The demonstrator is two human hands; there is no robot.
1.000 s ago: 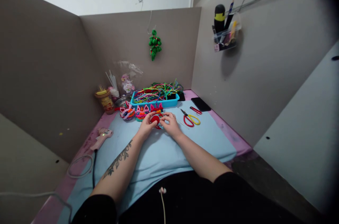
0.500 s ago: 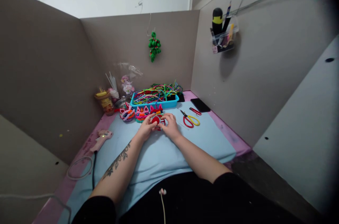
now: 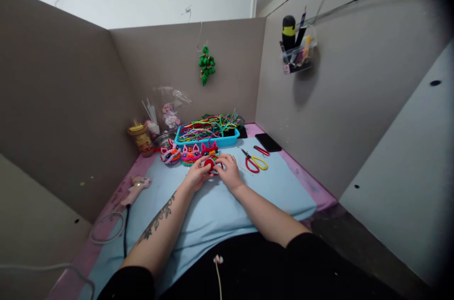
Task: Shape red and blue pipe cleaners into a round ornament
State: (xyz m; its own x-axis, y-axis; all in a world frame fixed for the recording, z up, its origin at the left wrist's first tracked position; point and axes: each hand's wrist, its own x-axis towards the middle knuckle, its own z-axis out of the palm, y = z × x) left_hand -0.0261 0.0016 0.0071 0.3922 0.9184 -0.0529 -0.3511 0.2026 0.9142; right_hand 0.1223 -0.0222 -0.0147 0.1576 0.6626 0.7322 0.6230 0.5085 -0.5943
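Observation:
Both hands hold a small round red piece (image 3: pixel 209 163) between them at the middle of the blue cloth. My left hand (image 3: pixel 197 173) grips it from the left, and my right hand (image 3: pixel 229 171) has its fingers bent round the right side. Parts of the piece are hidden by the fingers. Just behind stand three fuzzy, colorful figures with ears: a pink and purple one (image 3: pixel 170 154), a pink and orange one (image 3: pixel 191 153) and a red one (image 3: pixel 209 148).
Behind lies a blue tray (image 3: pixel 213 142) of fuzzy stems. Scissors (image 3: pixel 254 163), a red cutter (image 3: pixel 261 150) and a phone (image 3: pixel 268 142) are right. A pink glue gun (image 3: pixel 136 188), its cord and a cup (image 3: pixel 141 139) are left. Partitions (image 3: pixel 187 73) surround the table.
The red piece has turned slightly in my hands, with less of its white and red edge showing. The whole view has shifted a little downward.

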